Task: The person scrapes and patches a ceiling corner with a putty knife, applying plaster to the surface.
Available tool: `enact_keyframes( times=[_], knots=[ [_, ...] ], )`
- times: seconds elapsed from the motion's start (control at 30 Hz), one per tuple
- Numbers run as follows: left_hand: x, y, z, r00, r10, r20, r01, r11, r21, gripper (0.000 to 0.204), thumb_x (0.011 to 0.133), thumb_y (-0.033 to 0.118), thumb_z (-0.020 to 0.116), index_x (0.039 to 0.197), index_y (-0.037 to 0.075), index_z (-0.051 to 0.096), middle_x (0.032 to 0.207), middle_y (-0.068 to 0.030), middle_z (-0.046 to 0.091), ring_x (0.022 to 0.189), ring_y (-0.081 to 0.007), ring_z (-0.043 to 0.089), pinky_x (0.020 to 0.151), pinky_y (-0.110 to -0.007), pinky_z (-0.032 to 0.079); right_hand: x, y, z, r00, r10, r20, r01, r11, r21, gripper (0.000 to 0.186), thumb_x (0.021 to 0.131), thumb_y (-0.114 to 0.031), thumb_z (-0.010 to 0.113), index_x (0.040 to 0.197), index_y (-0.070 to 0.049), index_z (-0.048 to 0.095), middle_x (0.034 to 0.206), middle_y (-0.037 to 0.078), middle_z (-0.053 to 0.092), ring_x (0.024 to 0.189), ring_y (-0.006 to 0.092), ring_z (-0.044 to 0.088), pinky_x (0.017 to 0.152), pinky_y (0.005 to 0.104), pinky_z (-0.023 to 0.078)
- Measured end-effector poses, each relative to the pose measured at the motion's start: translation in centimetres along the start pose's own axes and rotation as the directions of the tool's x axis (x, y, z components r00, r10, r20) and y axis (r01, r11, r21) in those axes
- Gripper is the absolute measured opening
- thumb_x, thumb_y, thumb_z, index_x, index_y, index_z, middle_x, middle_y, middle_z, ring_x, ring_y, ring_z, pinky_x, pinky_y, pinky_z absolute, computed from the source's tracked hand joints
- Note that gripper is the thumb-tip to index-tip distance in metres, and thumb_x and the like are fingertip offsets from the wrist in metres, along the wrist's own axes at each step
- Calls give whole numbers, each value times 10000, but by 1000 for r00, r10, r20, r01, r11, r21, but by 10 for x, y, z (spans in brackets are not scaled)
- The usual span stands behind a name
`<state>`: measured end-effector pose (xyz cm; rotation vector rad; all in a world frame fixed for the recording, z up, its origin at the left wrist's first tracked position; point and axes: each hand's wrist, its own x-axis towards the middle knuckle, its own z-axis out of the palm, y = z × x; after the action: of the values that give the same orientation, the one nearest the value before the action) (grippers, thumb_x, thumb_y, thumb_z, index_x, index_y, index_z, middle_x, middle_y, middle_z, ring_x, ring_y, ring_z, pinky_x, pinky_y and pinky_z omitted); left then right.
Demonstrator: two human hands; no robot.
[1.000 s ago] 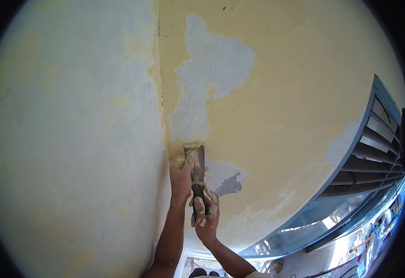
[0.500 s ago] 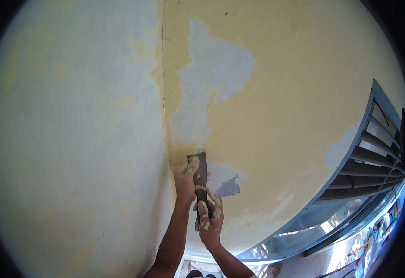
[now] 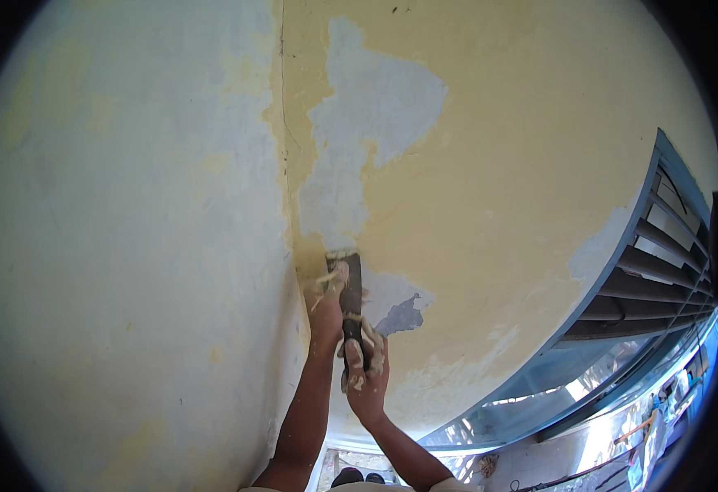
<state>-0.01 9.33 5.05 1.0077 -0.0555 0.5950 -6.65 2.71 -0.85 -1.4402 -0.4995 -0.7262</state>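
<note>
A scraper [image 3: 351, 283] with a wide dark blade and a dark handle stands upright against the yellow wall [image 3: 490, 205], close to the corner. My right hand [image 3: 366, 373] is wrapped round its handle from below. Higher up, my left hand [image 3: 326, 299] presses on the blade, thumb laid over its face. Pale dust or paste coats the fingers of both hands. At the blade's top edge, pale crumbs gather just under a whitish bare patch [image 3: 375, 107] where the yellow paint is off. Another bare patch [image 3: 400, 312], partly grey, lies right of the blade.
A whitish wall [image 3: 129, 246] with faint yellow stains meets the yellow one at a cracked corner. To the right is a blue-grey window frame [image 3: 597, 295] with dark slats [image 3: 646, 287]. Below the wall, part of the floor and dark footwear [image 3: 349, 476] show.
The wall, window, hands and scraper all sit slightly higher in the picture, as the view has tilted a little. Both hands keep their hold on the scraper.
</note>
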Motion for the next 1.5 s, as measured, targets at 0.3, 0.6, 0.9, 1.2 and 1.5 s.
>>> enact_keyframes(
  times=[0.3, 0.6, 0.9, 1.2, 1.5],
  knots=[
    [-9, -14, -15, 993, -110, -30, 111, 993, 28, 252, 870, 279, 590, 840, 29, 595, 628, -59, 601, 495, -130, 571, 433, -236, 434, -21, 10, -4, 996, 85, 32, -86, 996, 11, 351, 913, -187, 517, 1205, -3, 453, 834, 53, 551, 524, 89, 447, 486, 244, 383],
    [-95, -142, -60, 854, -422, -303, 206, 811, -548, 358, 910, 413, 451, 834, 78, 549, 632, -69, 555, 534, -181, 564, 489, -286, 466, -37, 30, -78, 891, 240, 386, -4, 853, -522, 284, 733, -82, 644, 996, 11, 592, 870, 189, 634, 774, 347, 630, 668, 356, 504],
    [-165, -285, -184, 554, -746, 370, -385, 164, 908, 320, 874, 324, 435, 1051, 131, 617, 957, -117, 646, 855, -210, 610, 766, -375, 479, 11, 40, -97, 918, 235, 319, -64, 883, -465, 217, 742, -51, 656, 954, -14, 634, 797, 143, 655, 691, 297, 636, 626, 300, 491],
    [-188, -260, -241, -312, -947, -76, 73, -104, 992, 739, 760, 596, 560, 1333, 150, 420, 1356, -109, 426, 1219, -297, 414, 997, -479, 315, 18, 25, -97, 877, 356, 323, -318, 933, -167, 224, 809, -102, 632, 1002, 8, 608, 757, 70, 596, 554, 76, 519, 490, 208, 400],
    [-88, -154, -110, 845, -111, 523, -135, 902, 409, 298, 919, 241, 474, 857, 1, 640, 812, -100, 641, 781, -166, 608, 722, -279, 458, 24, -6, -81, 947, 4, 320, 74, 970, -231, 254, 829, -83, 600, 1046, 50, 588, 803, 97, 629, 618, 99, 548, 558, 227, 437]
  ],
)
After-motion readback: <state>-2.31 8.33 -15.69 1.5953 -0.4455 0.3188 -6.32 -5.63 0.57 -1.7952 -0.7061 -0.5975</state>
